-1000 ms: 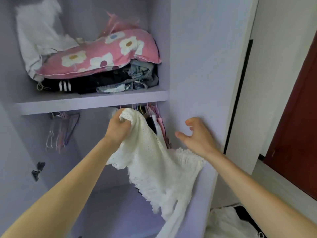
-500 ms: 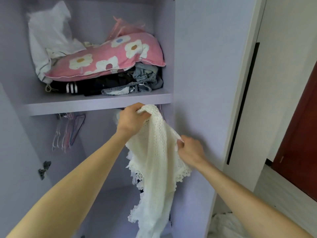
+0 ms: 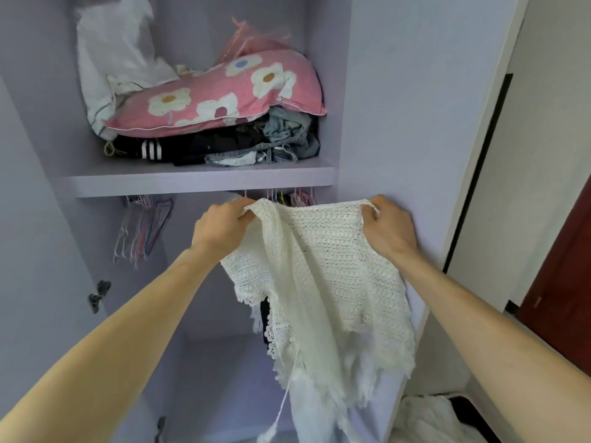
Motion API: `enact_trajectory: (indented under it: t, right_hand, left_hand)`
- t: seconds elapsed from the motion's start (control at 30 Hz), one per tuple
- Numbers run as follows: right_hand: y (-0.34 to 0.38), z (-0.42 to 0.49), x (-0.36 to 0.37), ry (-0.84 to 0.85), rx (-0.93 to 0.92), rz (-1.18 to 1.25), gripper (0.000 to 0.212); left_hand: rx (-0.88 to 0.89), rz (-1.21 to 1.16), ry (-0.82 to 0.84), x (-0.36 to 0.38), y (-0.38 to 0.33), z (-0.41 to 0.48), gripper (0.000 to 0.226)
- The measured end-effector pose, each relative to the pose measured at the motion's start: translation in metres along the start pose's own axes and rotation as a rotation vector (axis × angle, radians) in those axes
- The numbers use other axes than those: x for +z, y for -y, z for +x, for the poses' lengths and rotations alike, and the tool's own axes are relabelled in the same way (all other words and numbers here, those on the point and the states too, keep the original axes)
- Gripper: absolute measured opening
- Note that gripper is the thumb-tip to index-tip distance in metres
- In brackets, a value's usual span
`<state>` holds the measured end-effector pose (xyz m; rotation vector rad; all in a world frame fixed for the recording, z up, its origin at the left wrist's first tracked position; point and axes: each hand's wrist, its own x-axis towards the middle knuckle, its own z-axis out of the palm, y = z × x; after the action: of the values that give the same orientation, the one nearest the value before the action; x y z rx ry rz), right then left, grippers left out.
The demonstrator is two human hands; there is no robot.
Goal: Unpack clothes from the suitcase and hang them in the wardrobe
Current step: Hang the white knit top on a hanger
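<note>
A white crochet top (image 3: pixel 329 276) with a lace hem hangs spread in front of the open lilac wardrobe (image 3: pixel 390 123). My left hand (image 3: pixel 220 228) grips its upper left corner and my right hand (image 3: pixel 388 227) grips its upper right corner by a thin strap, just below the shelf (image 3: pixel 198 182). Behind the top, hung clothes and hanger hooks (image 3: pixel 297 196) show on the rail. More white cloth (image 3: pixel 425 417) lies at the bottom right, where the suitcase is mostly out of frame.
Several bare hangers (image 3: pixel 144 225) hang at the left of the rail. On the shelf lie a pink flowered pillow (image 3: pixel 220 94), a white cloth (image 3: pixel 115 52) and folded dark and denim clothes (image 3: pixel 256 145). A dark red door (image 3: pixel 566 276) stands at the right.
My right hand has moved up and out to the right along the top's edge, and the bunched top now hangs spread wide between both hands.
</note>
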<state>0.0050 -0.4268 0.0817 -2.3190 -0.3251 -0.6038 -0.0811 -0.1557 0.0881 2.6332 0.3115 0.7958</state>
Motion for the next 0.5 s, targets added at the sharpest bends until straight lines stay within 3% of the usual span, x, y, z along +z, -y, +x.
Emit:
enact_trajectory:
  t: [0.03, 0.13, 0.23, 0.3, 0.37, 0.43, 0.5]
  right_hand:
    - [0.001, 0.001, 0.001, -0.001, 0.008, -0.024, 0.03]
    - [0.006, -0.004, 0.001, 0.062, 0.03, -0.101, 0.03]
    - [0.023, -0.02, 0.003, 0.472, 0.037, 0.331, 0.062]
    - [0.039, -0.031, 0.014, 0.688, -0.001, 0.461, 0.074]
    - [0.047, -0.033, 0.034, 0.63, -0.061, 0.473, 0.049]
    - [0.053, -0.028, 0.046, 0.454, -0.025, 0.474, 0.021]
    - [0.053, -0.02, 0.048, 0.369, 0.04, 0.507, 0.018]
  left_hand:
    - [-0.034, -0.072, -0.006, -0.002, -0.001, 0.001, 0.022]
    - [-0.078, -0.258, -0.012, -0.007, -0.009, 0.005, 0.034]
    - [0.008, -0.327, 0.045, -0.015, -0.032, 0.008, 0.029]
    - [0.051, -0.383, 0.1, -0.015, -0.048, 0.009, 0.015]
    - [0.076, -0.425, 0.145, -0.013, -0.061, 0.009, 0.015]
    - [0.077, -0.522, 0.187, -0.01, -0.066, 0.008, 0.016]
    - [0.002, -0.779, 0.204, -0.005, -0.062, -0.001, 0.02]
